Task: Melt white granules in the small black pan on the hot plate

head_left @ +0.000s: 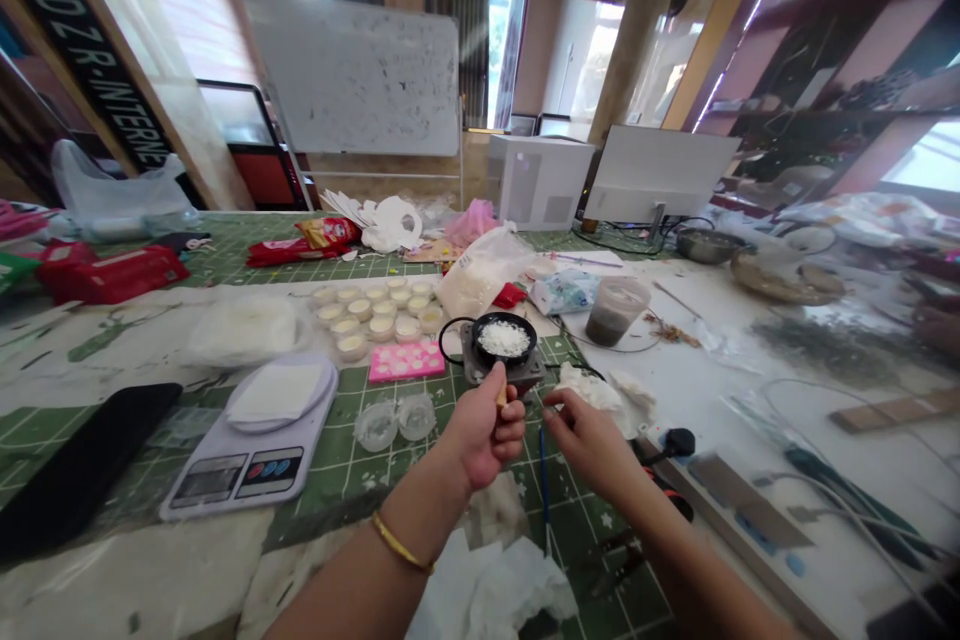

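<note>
My left hand (489,430) is wrapped round the short wooden handle of a small black frying pan (530,330). White flakes (502,337) lie heaped in the pan, which rests on a small grey hot plate (529,372). To the right of the hot plate is my right hand (589,440), its fingers loosely bent and apart, with nothing seen in them. Crumpled white tissue (592,390) lies just beyond its fingers. A thin blue brush (544,480) lies on the green mat between my forearms.
Left of the pan are a pink mould (406,360), several small cups of pale wax (381,326), clear round moulds (376,426) and a kitchen scale (255,450). A bag of white flakes (480,270) and a plastic cup (617,310) stand behind. A power strip (742,530) lies right.
</note>
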Demonstrator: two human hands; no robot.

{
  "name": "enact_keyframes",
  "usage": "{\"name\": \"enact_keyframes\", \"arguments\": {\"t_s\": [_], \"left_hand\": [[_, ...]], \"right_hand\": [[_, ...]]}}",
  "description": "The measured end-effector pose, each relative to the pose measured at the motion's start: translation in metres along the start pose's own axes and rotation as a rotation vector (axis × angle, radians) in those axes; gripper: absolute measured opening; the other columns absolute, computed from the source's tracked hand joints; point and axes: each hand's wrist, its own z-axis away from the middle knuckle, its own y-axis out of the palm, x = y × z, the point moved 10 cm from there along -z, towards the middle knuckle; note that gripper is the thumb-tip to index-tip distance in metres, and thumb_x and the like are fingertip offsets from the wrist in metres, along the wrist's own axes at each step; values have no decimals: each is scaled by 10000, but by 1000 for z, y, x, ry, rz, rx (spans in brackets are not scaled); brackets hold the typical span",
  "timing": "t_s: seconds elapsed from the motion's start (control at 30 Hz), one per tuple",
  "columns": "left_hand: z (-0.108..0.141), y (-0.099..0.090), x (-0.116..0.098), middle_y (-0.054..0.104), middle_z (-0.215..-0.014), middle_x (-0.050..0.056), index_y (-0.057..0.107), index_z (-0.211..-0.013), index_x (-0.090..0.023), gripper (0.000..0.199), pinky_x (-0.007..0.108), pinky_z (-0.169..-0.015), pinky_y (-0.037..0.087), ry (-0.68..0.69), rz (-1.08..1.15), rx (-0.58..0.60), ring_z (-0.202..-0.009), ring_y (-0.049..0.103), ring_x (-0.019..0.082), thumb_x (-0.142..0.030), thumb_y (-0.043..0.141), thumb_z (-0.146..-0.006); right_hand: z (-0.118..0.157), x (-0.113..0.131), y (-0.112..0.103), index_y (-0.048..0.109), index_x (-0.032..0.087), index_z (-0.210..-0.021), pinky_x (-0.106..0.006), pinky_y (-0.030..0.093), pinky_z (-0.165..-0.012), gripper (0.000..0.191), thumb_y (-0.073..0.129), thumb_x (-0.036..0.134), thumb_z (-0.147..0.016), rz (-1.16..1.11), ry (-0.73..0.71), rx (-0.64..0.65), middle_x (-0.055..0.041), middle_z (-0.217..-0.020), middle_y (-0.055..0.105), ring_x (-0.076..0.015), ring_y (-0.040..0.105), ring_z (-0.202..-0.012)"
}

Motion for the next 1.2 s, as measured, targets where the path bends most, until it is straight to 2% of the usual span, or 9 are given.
{"name": "enact_keyframes", "arguments": {"t_s": [0.13, 0.23, 0.33, 0.43, 0.53, 0.7, 0.8, 0.9, 1.2], "left_hand": [[14, 5, -12, 229, -437, -94, 385, -672, -176, 319, 138, -338, 36, 21, -67, 49, -337, 145, 24, -435, 400, -857], [38, 5, -25, 212, -459, -89, 387, -670, -175, 309, 137, -333, 46, 49, -74, 113, -357, 141, 25, -418, 404, -860], [72, -10, -41, 182, -478, -87, 390, -666, -173, 310, 136, -328, 56, 98, -68, 114, -373, 141, 26, -416, 422, -855], [109, -43, -54, 168, -485, -85, 390, -665, -174, 307, 133, -324, 69, 141, -52, 51, -381, 148, 29, -416, 437, -849], [143, -87, -65, 154, -484, -87, 385, -658, -174, 304, 131, -323, 75, 188, -32, -55, -378, 145, 27, -403, 443, -850], [181, -157, -84, 151, -487, -92, 368, -649, -174, 301, 131, -330, 66, 276, 17, -176, -369, 134, 19, -381, 483, -835], [189, -187, -91, 151, -485, -94, 356, -644, -175, 303, 132, -334, 61, 304, 42, -193, -365, 144, 19, -368, 497, -830], [185, -208, -94, 165, -477, -95, 358, -649, -173, 299, 128, -336, 62, 294, 50, -188, -363, 157, 20, -367, 495, -832], [160, -237, -95, 210, -455, -95, 382, -647, -160, 295, 115, -330, 70, 256, 28, -180, -352, 192, 17, -356, 481, -844]], "right_hand": [[5, 3, 0, 518, 201, -1001, -250, 337, -620, 292, 352, 382, -845, -4, -3, 25, -23, -751, 598, -158, 541, -694], [9, 4, 1, 526, 203, -996, -250, 336, -622, 288, 355, 378, -845, 17, -6, 45, -21, -742, 598, -158, 545, -695], [14, 5, 5, 526, 208, -998, -251, 335, -615, 291, 347, 382, -848, 39, -15, 84, -14, -718, 595, -162, 548, -690], [18, 7, 13, 525, 207, -1007, -257, 344, -619, 315, 335, 402, -850, 63, -24, 131, -18, -720, 597, -170, 556, -696], [21, 6, 24, 527, 202, -1001, -266, 358, -627, 336, 324, 423, -850, 95, -34, 184, -26, -714, 597, -178, 562, -690], [25, 12, 41, 531, 202, -991, -278, 388, -652, 357, 303, 440, -854, 101, -70, 244, -43, -769, 622, -188, 581, -729], [27, 17, 47, 540, 205, -988, -294, 405, -692, 356, 318, 445, -845, 93, -76, 263, -53, -848, 638, -202, 591, -794], [27, 19, 49, 549, 209, -986, -311, 414, -710, 372, 320, 463, -839, 95, -63, 252, -60, -870, 644, -218, 597, -822], [29, 17, 59, 582, 220, -939, -289, 434, -683, 359, 335, 459, -834, 102, -76, 270, -46, -854, 662, -196, 616, -781]]}}
